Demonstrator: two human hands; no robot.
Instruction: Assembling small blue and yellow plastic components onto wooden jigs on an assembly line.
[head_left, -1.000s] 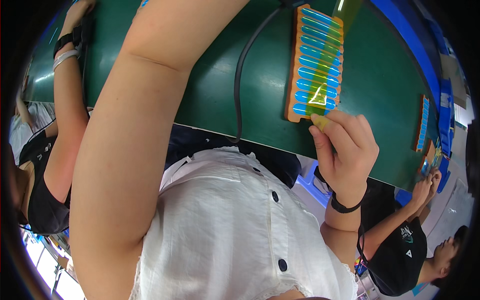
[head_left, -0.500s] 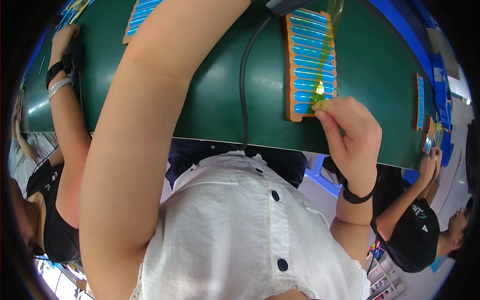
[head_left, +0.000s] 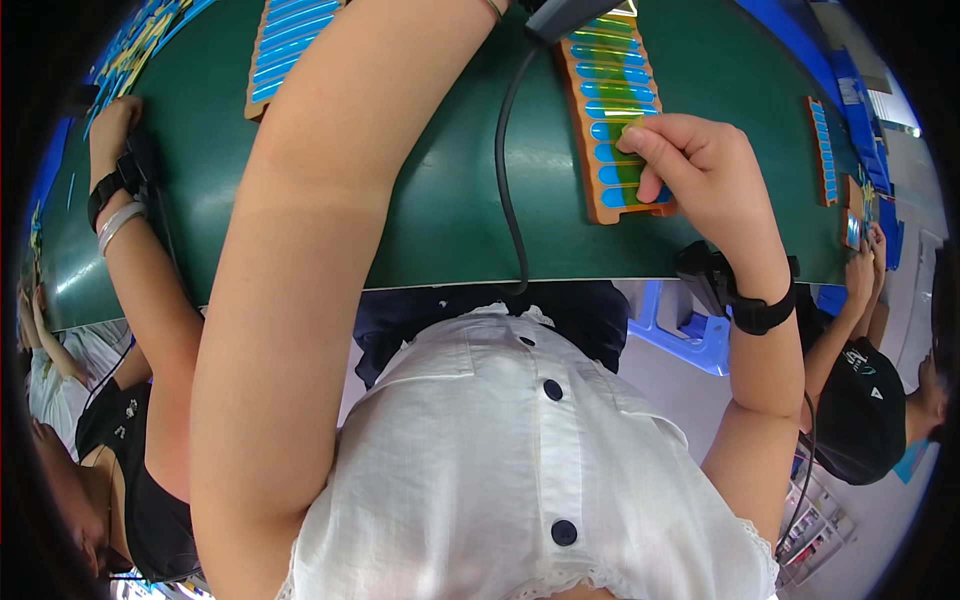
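My right hand (head_left: pixel 705 170) is closed, thumb and forefinger pinched over the near half of an orange-brown ridged block (head_left: pixel 587 135). In the block's slots lies a row of blue rounded-end pieces (head_left: pixel 607 154). A see-through yellow-green film strip (head_left: pixel 618 75) runs lengthwise across these pieces, and my fingertips grip it near the block's close end. My left forearm (head_left: pixel 310 170) reaches up past the top edge of the picture, so my left hand is out of sight. Black bands circle my right wrist.
A similar block (head_left: pixel 288 50) lies beyond my left forearm. A dark device (head_left: pixel 570 15) trails a black cable (head_left: pixel 503 170) across the green table (head_left: pixel 440 225). Co-workers sit on both sides; thin yellow and blue strips (head_left: pixel 130 60) lie far left. Below the table stands a blue stool (head_left: pixel 690 340).
My right hand has moved away from me along the block, from its near end toward its middle. The film strip, narrow and bunched before, now spreads wider over the blue pieces. The view has shifted too.
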